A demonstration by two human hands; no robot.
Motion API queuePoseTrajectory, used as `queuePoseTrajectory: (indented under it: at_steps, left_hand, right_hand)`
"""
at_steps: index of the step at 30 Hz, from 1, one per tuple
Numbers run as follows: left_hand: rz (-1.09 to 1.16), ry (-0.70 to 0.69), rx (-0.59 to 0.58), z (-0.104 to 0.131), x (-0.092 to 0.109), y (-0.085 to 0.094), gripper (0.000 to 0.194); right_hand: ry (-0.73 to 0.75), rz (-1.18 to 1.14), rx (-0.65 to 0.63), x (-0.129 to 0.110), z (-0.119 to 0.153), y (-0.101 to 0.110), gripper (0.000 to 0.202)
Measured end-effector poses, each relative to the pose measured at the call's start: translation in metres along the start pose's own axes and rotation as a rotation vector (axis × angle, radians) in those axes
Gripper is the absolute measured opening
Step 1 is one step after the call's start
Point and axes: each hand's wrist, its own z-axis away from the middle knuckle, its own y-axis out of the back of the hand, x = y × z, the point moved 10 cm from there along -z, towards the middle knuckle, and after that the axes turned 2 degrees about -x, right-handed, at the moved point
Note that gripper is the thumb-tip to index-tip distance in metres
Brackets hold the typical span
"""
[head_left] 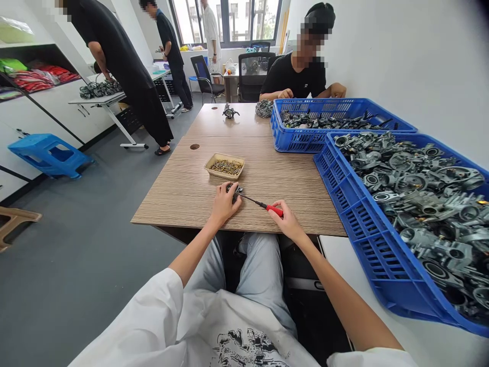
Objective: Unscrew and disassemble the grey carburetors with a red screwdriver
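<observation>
On the table's [168, 206] near side, the left hand [226, 203] is holding a metal part [237, 189] in bent, partly closed fingers. The right hand [286, 221] is wrapping its fingers around a screwdriver's [274, 209] handle; the shaft is pointing left, at the part. Just beyond, a tray [220, 174] is holding small brass pieces [226, 166]. A crate [357, 244] is standing right.

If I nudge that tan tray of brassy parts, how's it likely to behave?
The tan tray will probably slide rather than tip, being wide and shallow. The brassy parts would likely shift, lying loose and uncovered. It may feel hefty; the parts look metallic.
</observation>
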Motion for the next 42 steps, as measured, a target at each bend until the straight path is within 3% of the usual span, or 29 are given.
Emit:
queuePoseTrajectory:
  at_steps: [19,33,42]
  left_hand:
    - [-0.017,-0.032,0.027,0.0006,0.0018,0.0012,0.048]
    - [-0.021,-0.042,0.035,0.0003,-0.0003,-0.0011,0.048]
    - [-0.019,-0.032,0.027,0.0002,-0.0006,-0.0012,0.048]
  right_hand:
    - [-0.001,-0.014,0.044,0.0046,-0.003,0.001,0.045]
    - [-0.004,-0.005,0.024,-0.0016,0.0001,0.0017,0.031]
    - [0.009,-0.005,0.045,-0.0033,-0.001,0.0016,0.037]
